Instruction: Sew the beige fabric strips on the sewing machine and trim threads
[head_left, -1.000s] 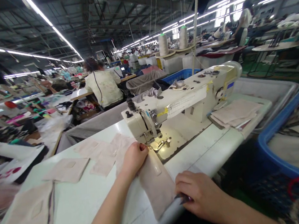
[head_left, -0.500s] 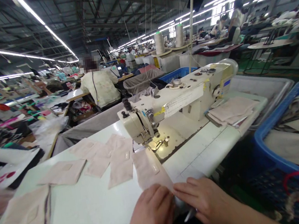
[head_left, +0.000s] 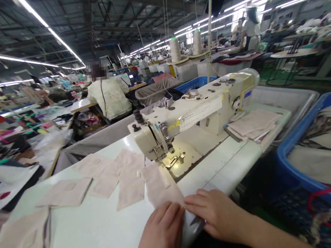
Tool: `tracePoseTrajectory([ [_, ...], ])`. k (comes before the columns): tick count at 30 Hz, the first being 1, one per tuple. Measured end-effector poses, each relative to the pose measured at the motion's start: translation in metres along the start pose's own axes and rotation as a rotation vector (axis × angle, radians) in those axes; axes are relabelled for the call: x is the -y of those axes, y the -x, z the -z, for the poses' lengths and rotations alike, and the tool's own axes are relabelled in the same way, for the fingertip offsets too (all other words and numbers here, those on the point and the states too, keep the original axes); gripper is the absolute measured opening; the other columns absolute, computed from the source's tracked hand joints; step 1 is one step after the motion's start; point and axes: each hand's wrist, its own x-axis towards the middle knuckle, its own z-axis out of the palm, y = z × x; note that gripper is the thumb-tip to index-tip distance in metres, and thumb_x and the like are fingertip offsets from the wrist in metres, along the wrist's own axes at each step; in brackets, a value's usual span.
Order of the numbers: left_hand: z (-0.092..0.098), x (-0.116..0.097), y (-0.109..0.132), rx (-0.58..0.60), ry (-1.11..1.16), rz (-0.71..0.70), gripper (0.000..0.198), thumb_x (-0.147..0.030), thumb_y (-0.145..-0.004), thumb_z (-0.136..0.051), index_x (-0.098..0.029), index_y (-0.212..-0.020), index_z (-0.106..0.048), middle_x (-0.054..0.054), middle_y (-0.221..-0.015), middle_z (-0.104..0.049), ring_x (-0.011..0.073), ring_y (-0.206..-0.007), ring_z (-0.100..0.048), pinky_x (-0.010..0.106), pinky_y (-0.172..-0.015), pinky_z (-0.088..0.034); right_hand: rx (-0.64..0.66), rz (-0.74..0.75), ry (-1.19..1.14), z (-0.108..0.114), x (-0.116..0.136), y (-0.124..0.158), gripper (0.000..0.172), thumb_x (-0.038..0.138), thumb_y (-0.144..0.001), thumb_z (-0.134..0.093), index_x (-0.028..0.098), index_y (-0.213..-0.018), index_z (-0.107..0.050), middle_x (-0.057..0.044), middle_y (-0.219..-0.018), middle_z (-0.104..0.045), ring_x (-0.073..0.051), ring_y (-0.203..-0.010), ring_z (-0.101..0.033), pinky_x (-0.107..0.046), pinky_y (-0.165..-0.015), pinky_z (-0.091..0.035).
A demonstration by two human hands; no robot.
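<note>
A beige fabric piece (head_left: 158, 184) with a small tab on it lies in front of the sewing machine (head_left: 194, 114), its upper end close to the lit presser foot (head_left: 173, 161). My left hand (head_left: 163, 229) is closed on its near edge, fingers bent down at the corner. Opposite it, my right hand (head_left: 217, 214) pinches at the same corner, fingertips almost meeting the left ones. A pointed metal blade (head_left: 198, 223), like that of snips or scissors, sticks out below the right fingers; its handle is hidden by the palm.
Several beige pieces (head_left: 130, 184) lie left of the machine, and a thicker stack (head_left: 20, 246) is nearer me. Another stack (head_left: 253, 124) rests at the machine's right end. A blue basket (head_left: 280, 154) of fabric stands to the right. A seated person (head_left: 109, 96) works beyond.
The view has shifted slightly, so the scene sits a little further left. Both hands stay at the fabric's near corner. The blade under the right hand shows more clearly and points differently.
</note>
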Motion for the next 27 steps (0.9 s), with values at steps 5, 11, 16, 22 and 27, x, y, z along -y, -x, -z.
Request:
tracePoseTrajectory([
  [5, 0.004, 0.008, -0.006, 0.007, 0.043, 0.011, 0.030, -0.008, -0.090, -0.045, -0.016, -0.115, -0.061, 0.012, -0.107, -0.069, 0.0251, -0.095, -0.065, 0.038, -0.081, -0.061, 0.018, -0.003, 0.022, 0.006, -0.003, -0.013, 0.049, 0.012, -0.077, -0.058, 0.018, -0.126, -0.057, -0.007, -0.128, -0.062, -0.024, -0.100, -0.054, -0.034, -0.075, -0.049],
  [11, 0.003, 0.019, -0.009, 0.022, 0.050, 0.020, 0.028, -0.009, -0.093, -0.045, -0.015, -0.115, -0.061, 0.011, -0.105, -0.068, 0.0246, -0.097, -0.063, 0.038, -0.083, -0.060, 0.008, -0.001, 0.048, 0.010, -0.007, -0.025, 0.042, 0.012, -0.081, -0.059, 0.018, -0.123, -0.057, -0.005, -0.124, -0.063, -0.023, -0.098, -0.055, -0.034, -0.074, -0.048],
  [16, 0.004, 0.028, -0.016, 0.035, 0.049, 0.027, 0.028, -0.011, -0.095, -0.044, -0.016, -0.116, -0.062, 0.011, -0.105, -0.067, 0.0253, -0.098, -0.062, 0.040, -0.084, -0.059, -0.009, 0.004, 0.068, 0.009, -0.013, -0.034, 0.038, 0.012, -0.083, -0.058, 0.019, -0.120, -0.058, -0.004, -0.123, -0.063, -0.022, -0.099, -0.055, -0.032, -0.075, -0.047],
  [22, 0.007, 0.037, -0.022, 0.049, 0.047, 0.047, 0.027, -0.014, -0.098, -0.043, -0.016, -0.117, -0.062, 0.010, -0.103, -0.067, 0.0240, -0.093, -0.061, 0.039, -0.079, -0.058, -0.046, -0.034, 0.072, 0.009, -0.017, -0.044, 0.036, 0.013, -0.083, -0.057, 0.021, -0.118, -0.060, -0.004, -0.119, -0.061, -0.020, -0.103, -0.056, -0.029, -0.076, -0.045],
  [27, 0.006, 0.046, -0.025, 0.064, 0.054, 0.064, 0.027, -0.016, -0.099, -0.042, -0.017, -0.117, -0.061, 0.009, -0.105, -0.066, 0.0242, -0.096, -0.061, 0.040, -0.079, -0.057, -0.055, -0.069, 0.112, 0.012, -0.020, -0.052, 0.030, 0.015, -0.084, -0.058, 0.024, -0.112, -0.062, -0.001, -0.110, -0.060, -0.018, -0.096, -0.058, -0.027, -0.070, -0.043],
])
